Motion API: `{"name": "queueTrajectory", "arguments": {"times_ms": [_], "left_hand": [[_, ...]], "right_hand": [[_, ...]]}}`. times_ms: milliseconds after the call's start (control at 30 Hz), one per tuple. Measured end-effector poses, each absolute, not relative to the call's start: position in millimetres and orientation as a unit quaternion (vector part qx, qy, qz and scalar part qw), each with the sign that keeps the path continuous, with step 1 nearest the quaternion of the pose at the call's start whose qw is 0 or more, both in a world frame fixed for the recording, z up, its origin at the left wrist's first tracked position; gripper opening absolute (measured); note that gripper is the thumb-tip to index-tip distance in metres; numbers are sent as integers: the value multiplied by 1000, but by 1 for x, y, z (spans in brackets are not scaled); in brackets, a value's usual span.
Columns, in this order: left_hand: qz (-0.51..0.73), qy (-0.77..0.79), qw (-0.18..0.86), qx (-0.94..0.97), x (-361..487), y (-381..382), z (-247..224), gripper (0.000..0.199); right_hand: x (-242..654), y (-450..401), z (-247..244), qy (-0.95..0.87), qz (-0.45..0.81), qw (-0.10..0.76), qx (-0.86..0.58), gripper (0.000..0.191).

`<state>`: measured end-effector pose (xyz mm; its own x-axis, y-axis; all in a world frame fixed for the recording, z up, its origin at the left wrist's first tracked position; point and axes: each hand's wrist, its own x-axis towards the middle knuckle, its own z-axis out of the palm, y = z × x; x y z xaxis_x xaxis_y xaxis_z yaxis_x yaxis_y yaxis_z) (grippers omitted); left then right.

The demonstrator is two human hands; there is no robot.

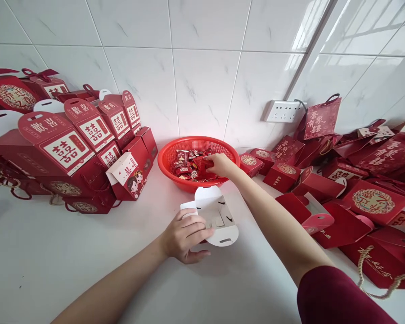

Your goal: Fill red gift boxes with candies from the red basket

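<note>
My left hand grips the near left side of a gift box, fingers over its edge and thumb below. The box stands with its flaps spread, showing a bare white inside. Just behind it sits a red plastic basket with small wrapped candies heaped in it. My right hand reaches over the basket's right rim, its fingers closed on a red-wrapped candy. How many pieces the fingers hold is hidden.
Stacked red gift boxes stand on the left, with a smaller box at their front. Many more red boxes, some with rope handles, crowd the right. A white power strip is on the tiled wall behind the white tabletop.
</note>
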<state>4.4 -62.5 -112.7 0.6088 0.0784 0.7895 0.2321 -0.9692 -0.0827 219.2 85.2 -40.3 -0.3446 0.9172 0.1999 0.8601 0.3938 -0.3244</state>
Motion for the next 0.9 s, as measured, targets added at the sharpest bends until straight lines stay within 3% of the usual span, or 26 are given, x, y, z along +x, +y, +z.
{"name": "queueTrajectory", "arguments": {"times_ms": [200,333,433,500,633,733,833,900], "left_hand": [[-415,-105,69,-901,9,-61,-112,44],[-408,-90,-3,-909,8,-59,-111,59],[-411,-97,-49,-905,5,-58,-105,68],[-439,-114,-63,-889,2,-56,-94,64],[-533,-226,-107,-809,5,-53,-49,30],[-489,-338,-310,-742,21,-48,-8,35],[-429,-302,-578,-626,45,-43,16,57],[-438,-263,-659,-552,58,-40,18,55]], "right_hand": [[246,16,-19,-765,75,331,-547,20],[253,-25,-9,-739,192,481,-431,26],[257,-43,-4,-724,177,528,-407,30],[259,-48,-2,-723,126,538,-414,27],[260,-46,-4,-719,-30,546,-428,23],[252,-43,-9,-704,-169,556,-407,25],[237,-45,-15,-709,-264,533,-379,32],[228,-49,-17,-739,-279,495,-360,36]]}}
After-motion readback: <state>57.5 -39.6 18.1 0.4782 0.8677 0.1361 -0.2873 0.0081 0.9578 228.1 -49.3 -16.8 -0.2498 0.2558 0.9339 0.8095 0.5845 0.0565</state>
